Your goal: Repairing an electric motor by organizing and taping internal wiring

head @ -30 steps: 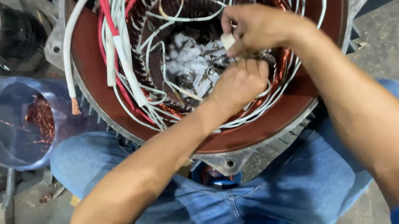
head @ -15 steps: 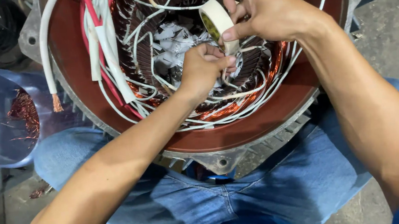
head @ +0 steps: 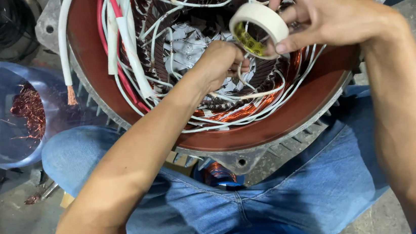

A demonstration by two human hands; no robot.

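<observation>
Right hand (head: 325, 16) pinches tape roll (head: 259, 29) at upper centre, over the motor housing (head: 270, 131). Left hand (head: 221, 65) is fisted around a white wire (head: 246, 95) just below the roll.

No packages, labels, signs or screens visible anywhere in view.
</observation>
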